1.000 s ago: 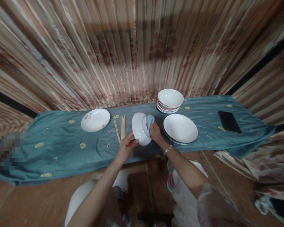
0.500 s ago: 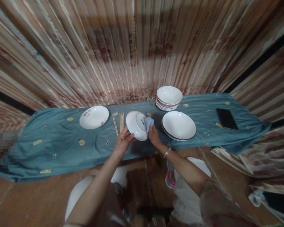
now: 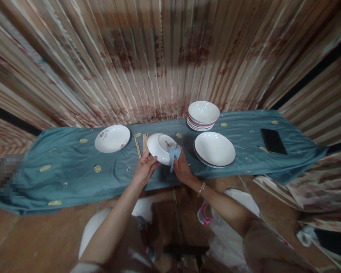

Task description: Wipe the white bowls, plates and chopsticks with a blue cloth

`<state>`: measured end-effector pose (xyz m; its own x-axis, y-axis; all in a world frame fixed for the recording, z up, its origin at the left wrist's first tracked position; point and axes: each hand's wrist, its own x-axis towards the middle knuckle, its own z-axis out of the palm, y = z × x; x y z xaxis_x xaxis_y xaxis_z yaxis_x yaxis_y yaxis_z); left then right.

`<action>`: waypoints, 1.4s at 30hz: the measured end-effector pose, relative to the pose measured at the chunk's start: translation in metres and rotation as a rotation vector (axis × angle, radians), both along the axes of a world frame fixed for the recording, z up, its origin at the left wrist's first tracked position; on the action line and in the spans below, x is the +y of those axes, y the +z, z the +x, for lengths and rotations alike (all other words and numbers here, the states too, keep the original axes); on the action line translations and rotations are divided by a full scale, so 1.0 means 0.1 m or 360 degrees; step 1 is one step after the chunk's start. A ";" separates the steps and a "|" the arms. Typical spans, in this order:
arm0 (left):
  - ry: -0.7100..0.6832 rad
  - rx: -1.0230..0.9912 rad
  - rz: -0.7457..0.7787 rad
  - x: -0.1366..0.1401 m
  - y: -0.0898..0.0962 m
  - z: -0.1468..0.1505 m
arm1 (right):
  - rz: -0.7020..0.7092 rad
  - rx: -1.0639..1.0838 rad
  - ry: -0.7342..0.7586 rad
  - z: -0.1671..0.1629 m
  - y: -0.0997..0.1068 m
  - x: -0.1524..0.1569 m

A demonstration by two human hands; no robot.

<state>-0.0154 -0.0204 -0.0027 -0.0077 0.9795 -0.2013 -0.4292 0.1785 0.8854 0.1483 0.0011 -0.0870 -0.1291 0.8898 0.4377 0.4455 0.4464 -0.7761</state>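
A white plate (image 3: 156,149) is tilted up above the table, its underside with a foot ring and a small printed mark facing me. My left hand (image 3: 144,167) grips its lower left rim. In my right hand (image 3: 183,167) a light blue cloth (image 3: 174,152) is bunched against the plate's right edge. Just behind my left hand lie several wooden chopsticks (image 3: 145,142), partly hidden by the hand and the plate. Right of my right hand stand stacked white plates (image 3: 214,149), the nearest things to it on that side.
A stack of white bowls (image 3: 204,113) stands at the back right. To the left lies a flower-patterned plate (image 3: 113,139). A black phone (image 3: 273,141) rests near the right end of the green tablecloth (image 3: 79,170). Behind the table hangs a striped curtain (image 3: 159,68).
Both hands and the plate have shifted slightly left. The cloth has moved down along the plate's right edge, and more of it hangs below my right fingers.
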 end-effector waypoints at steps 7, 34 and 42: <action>0.0013 -0.0016 0.0009 0.01 0.01 0.00 | 0.0086 -0.0042 0.0068 0.00 -0.01 -0.01; -0.0180 0.0304 0.0324 -0.08 0.01 0.14 | 0.0510 -0.0538 0.0219 -0.15 0.65 0.09; -0.0260 0.0529 0.0428 -0.11 0.00 0.09 | 0.0668 -0.0550 0.0158 -0.15 0.90 0.01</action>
